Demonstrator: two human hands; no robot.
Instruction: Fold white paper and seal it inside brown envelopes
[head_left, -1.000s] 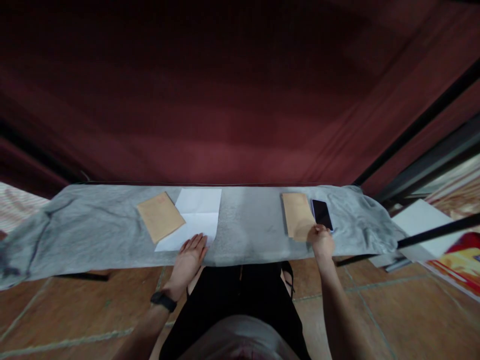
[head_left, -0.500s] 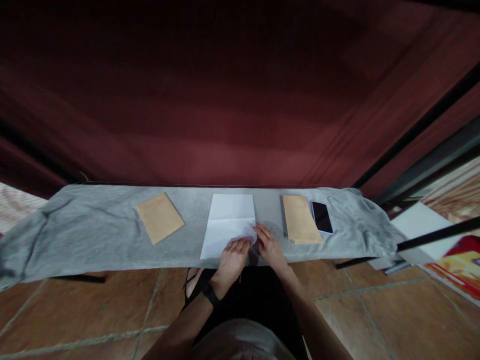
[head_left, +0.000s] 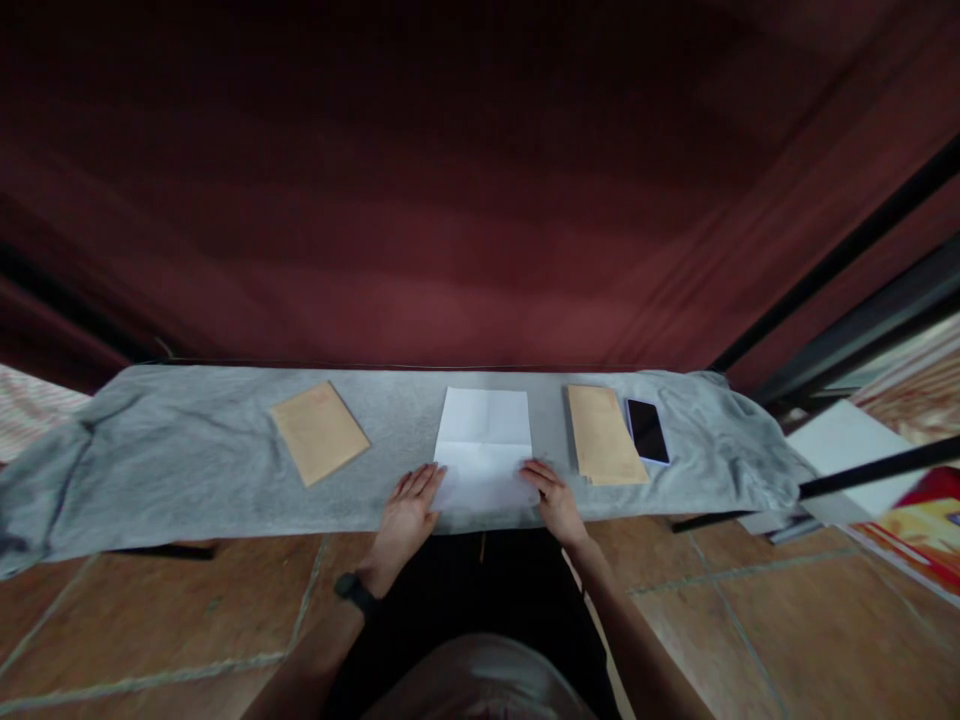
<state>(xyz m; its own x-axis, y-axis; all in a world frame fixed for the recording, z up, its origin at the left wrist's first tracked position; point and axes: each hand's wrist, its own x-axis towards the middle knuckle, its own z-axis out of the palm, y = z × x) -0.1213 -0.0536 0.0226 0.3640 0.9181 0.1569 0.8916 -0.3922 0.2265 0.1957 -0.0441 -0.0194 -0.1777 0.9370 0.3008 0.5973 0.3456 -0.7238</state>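
Note:
A white sheet of paper (head_left: 484, 420) with crease lines lies in front of me, its lower half slightly blurred. At the sheet's lower left edge, my left hand (head_left: 409, 510) grips it, thumb near the corner and fingers along the side. My right hand (head_left: 553, 502) has hold of the opposite edge, with its fingertips on the paper. The undersides of both hands are hidden. To the right of the paper is a small stack of brown envelopes (head_left: 606, 435). A single brown envelope (head_left: 320, 432) lies tilted off to the left.
A dark-screened phone (head_left: 647, 432) rests beside the envelope stack. Grey cloth (head_left: 210, 450) covers the long narrow table, backed by a dark red panel (head_left: 465, 250). Black metal bars (head_left: 840, 245) stand at the right. Tiled floor (head_left: 247, 600) shows below.
The sheet has shifted right and straightened. My left hand has moved left from the lower right corner to the left edge, while my right hand has shifted slightly right and down.

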